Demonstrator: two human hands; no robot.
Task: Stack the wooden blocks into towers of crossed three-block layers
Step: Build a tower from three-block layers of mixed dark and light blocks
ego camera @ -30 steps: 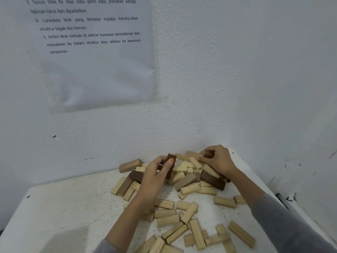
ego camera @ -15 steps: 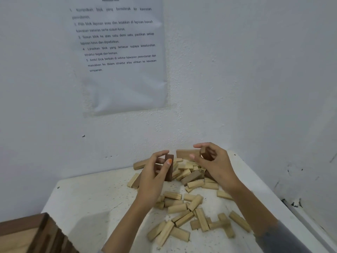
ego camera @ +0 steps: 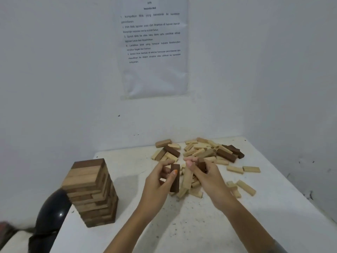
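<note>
A tall tower [ego camera: 93,192] of crossed wooden layers stands at the table's left edge. Several loose light and dark blocks [ego camera: 200,152] lie heaped near the back wall. My left hand [ego camera: 157,181] grips a dark brown block [ego camera: 175,177] held upright above the table. My right hand [ego camera: 206,175] holds another dark block [ego camera: 202,164] between thumb and curled fingers, close beside the left hand. Both hands hover over scattered pale blocks [ego camera: 187,179].
The white table [ego camera: 182,225] ends at walls behind and to the right. A printed sheet [ego camera: 154,46] hangs on the back wall. A black rounded object [ego camera: 52,209] sits off the table's left edge, beside the tower. More pale blocks [ego camera: 245,187] lie to the right.
Both hands have lifted off the pile and drawn toward me, each with a dark block. The view has swung left and down, bringing the tower into sight.
</note>
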